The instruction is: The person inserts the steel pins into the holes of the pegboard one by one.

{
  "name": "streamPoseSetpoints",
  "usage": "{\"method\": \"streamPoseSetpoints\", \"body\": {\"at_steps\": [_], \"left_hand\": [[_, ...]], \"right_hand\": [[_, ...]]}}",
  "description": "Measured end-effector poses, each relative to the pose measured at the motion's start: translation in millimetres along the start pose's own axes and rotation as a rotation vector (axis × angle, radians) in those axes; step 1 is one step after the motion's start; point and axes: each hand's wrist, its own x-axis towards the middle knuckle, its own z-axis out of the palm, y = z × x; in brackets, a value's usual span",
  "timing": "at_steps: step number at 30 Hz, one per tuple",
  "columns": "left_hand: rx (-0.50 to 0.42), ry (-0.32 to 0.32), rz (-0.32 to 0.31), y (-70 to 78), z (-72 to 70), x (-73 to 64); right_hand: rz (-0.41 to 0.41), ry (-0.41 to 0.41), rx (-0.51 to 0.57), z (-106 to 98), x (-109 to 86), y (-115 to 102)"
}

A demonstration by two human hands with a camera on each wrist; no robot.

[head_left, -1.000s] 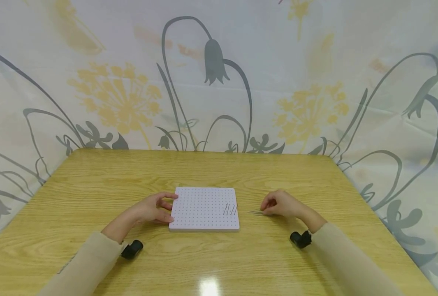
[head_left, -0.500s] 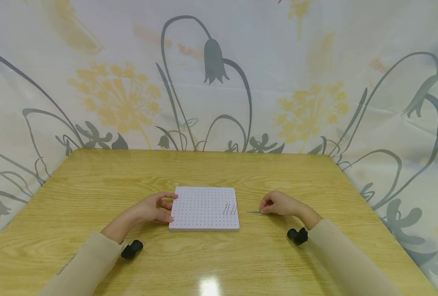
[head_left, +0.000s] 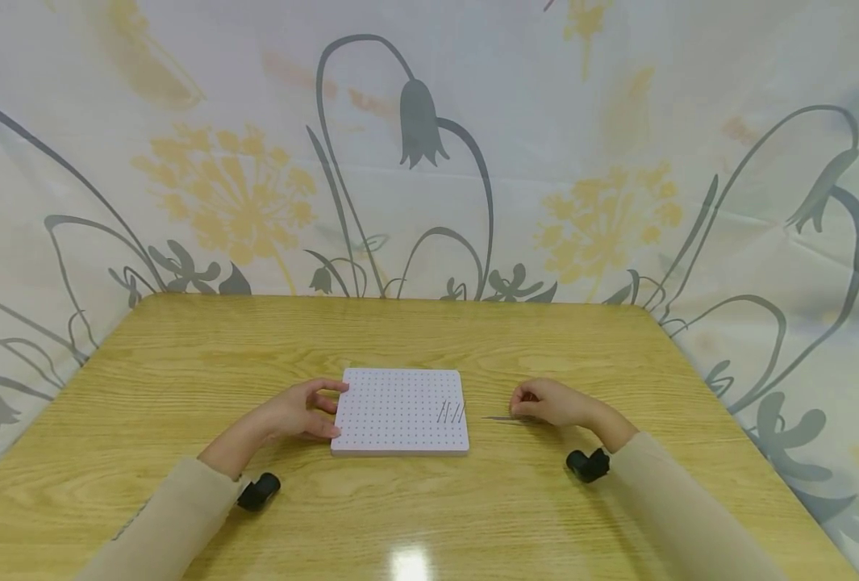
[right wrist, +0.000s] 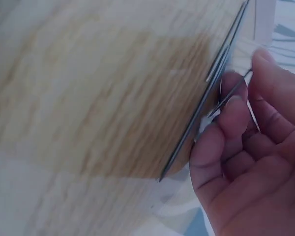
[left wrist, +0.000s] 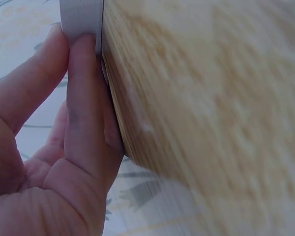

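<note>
A white perforated board [head_left: 393, 411] lies flat on the table, with several thin dark metal rods [head_left: 441, 411] standing in the holes near its right edge. My left hand [head_left: 306, 410] holds the board's left edge, thumb at the near corner and index finger farther up. In the left wrist view, fingertips [left wrist: 82, 46] press on the side of the board. Right of the board, my right hand [head_left: 548, 402] is low over the table. The right wrist view shows its thumb and fingers pinching one thin metal rod [right wrist: 232, 92]. More metal rods [right wrist: 196, 113] lie beside the fingers.
The wooden table [head_left: 400, 331] reaches back to a floral-patterned cloth [head_left: 371, 161] hanging behind it. A black wrist camera [head_left: 258, 491] sits below the left hand, and another black camera [head_left: 587, 466] below the right.
My right hand first shifts slightly left over the loose rods; now its fingertips are a little higher and more of the rods shows beneath them. The left hand and board stay in place.
</note>
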Motion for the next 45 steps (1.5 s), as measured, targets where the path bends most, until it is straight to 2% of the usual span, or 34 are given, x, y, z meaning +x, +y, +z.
{"method": "streamPoseSetpoints", "body": {"at_steps": [5, 12, 20, 26, 32, 35, 41, 45], "left_hand": [[-0.015, -0.002, -0.007, 1.8, 0.7, -1.0], [-0.009, 0.000, -0.010, 3.3, 0.8, -2.4], [-0.009, -0.008, 0.000, 0.9, -0.3, -1.5], [-0.002, -0.004, 0.008, -0.7, -1.0, -0.6], [-0.008, 0.004, -0.002, 0.0, -1.2, -0.4], [-0.008, -0.007, 0.003, 0.9, -0.8, -1.3], [-0.001, -0.002, 0.001, 2.8, 0.1, -2.4], [-0.001, -0.008, 0.007, 3.7, 0.7, -3.2]], "right_hand": [[-0.011, 0.031, 0.072, 0.4, -2.1, -1.2], [-0.086, 0.125, 0.120, 1.3, -3.6, -10.8], [-0.079, 0.179, 0.226, 6.3, -3.7, -18.5], [-0.118, 0.197, 0.342, 9.0, -3.4, -21.2], [-0.131, 0.176, 0.394, 13.9, -2.5, -26.0], [-0.145, 0.170, 0.381, 16.7, -1.8, -30.1], [-0.154, 0.193, 0.278, 20.4, -0.4, -39.0], [-0.168, 0.180, 0.284, 23.2, 1.2, -44.1]]}}
